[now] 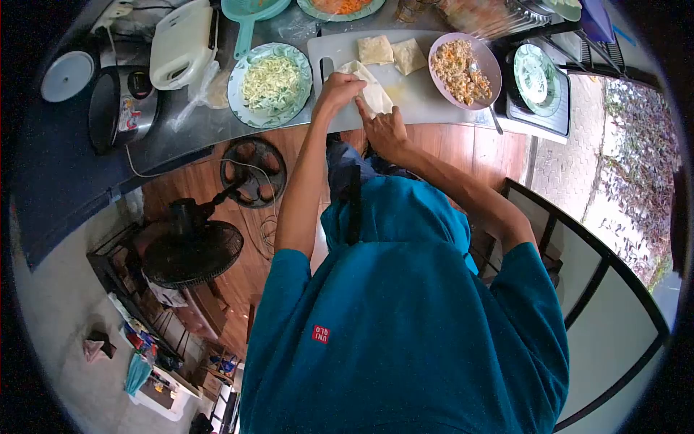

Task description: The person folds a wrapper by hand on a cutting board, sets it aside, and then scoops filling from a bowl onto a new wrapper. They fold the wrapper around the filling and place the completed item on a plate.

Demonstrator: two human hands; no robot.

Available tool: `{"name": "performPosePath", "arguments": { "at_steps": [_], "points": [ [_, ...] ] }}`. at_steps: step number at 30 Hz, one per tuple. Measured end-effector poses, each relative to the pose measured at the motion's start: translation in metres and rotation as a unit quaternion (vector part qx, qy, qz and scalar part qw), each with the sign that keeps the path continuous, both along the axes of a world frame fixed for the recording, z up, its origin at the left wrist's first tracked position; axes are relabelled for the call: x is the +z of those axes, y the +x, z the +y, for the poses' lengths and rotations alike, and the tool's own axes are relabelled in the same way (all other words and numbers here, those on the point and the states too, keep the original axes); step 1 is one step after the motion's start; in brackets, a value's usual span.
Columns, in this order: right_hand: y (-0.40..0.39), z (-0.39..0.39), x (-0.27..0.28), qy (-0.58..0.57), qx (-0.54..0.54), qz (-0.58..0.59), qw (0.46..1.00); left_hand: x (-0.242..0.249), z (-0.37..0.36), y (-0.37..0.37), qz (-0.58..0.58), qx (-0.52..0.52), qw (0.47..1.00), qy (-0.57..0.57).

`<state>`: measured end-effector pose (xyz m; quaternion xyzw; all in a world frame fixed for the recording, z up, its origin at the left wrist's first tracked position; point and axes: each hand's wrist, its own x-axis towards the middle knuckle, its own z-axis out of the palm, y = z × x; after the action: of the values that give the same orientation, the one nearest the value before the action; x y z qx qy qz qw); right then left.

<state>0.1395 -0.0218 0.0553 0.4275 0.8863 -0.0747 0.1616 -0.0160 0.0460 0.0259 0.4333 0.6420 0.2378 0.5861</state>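
Note:
A pale, thin wrapper (375, 95), partly folded, lies on the white cutting board (426, 108) in front of me. My left hand (339, 93) grips its left side with curled fingers. At the wrapper's near end, my right hand (387, 133) holds the edge between thumb and fingers. Whether filling lies inside the wrapper is hidden. Behind it sit two folded square parcels, a left parcel (375, 50) and a right parcel (410, 56). To the right, a pink bowl (494, 69) contains a chopped, orange-flecked filling (457, 71) with a spoon in it.
Shredded cabbage (270, 83) fills a green-rimmed plate (235, 94) on the left. Beyond it stand a white sandwich maker (181, 47) and a dark cooker (123, 108). A patterned plate (535, 79) rests at right, near a dish rack (585, 50). A black fan (191, 253) stands behind me.

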Motion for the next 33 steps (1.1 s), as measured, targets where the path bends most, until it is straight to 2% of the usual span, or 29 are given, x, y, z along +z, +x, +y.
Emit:
{"name": "performPosePath", "arguments": {
  "at_steps": [3, 6, 9, 15, 19, 22, 25, 27, 28, 29, 31, 33],
  "points": [
    [-0.004, 0.004, 0.003, -0.032, -0.019, -0.029, 0.999, -0.001, 0.001, 0.000, 0.022, -0.003, 1.000, -0.011],
    [-0.002, 0.005, 0.000, 0.004, 0.004, -0.042, 0.999, 0.000, -0.001, -0.001, 0.016, 0.000, 1.000, -0.011],
    [-0.004, 0.006, 0.001, -0.025, 0.005, -0.068, 0.997, 0.000, -0.003, -0.004, 0.007, 0.005, 1.000, -0.022],
    [-0.007, 0.008, 0.006, -0.064, -0.009, -0.052, 0.997, -0.003, -0.009, -0.004, 0.014, 0.022, 1.000, -0.008],
    [0.005, 0.004, -0.007, -0.007, 0.031, -0.026, 0.999, -0.008, -0.010, -0.004, 0.016, 0.041, 0.999, 0.009],
    [0.010, 0.002, -0.007, 0.042, 0.040, 0.033, 0.998, -0.008, -0.011, -0.004, 0.013, 0.044, 0.999, 0.003],
    [0.013, 0.015, 0.006, -0.023, 0.012, 0.066, 0.997, -0.006, -0.012, -0.003, 0.008, 0.037, 0.999, 0.001],
    [0.015, 0.023, 0.015, 0.074, -0.070, 0.282, 0.954, -0.007, -0.013, 0.000, -0.008, 0.059, 0.997, 0.042],
    [0.013, 0.026, 0.017, 0.053, -0.106, 0.326, 0.938, -0.008, -0.012, 0.000, -0.007, 0.059, 0.997, 0.042],
    [0.009, 0.027, 0.016, 0.054, -0.106, 0.326, 0.938, -0.009, -0.011, 0.001, -0.002, 0.053, 0.998, 0.033],
    [0.001, 0.030, 0.008, 0.019, -0.181, 0.378, 0.908, -0.005, -0.006, 0.004, 0.006, 0.044, 0.999, 0.026],
    [-0.003, 0.035, -0.001, 0.008, -0.191, 0.383, 0.904, 0.000, -0.006, 0.004, 0.019, 0.033, 0.999, 0.010]
  ]
}}
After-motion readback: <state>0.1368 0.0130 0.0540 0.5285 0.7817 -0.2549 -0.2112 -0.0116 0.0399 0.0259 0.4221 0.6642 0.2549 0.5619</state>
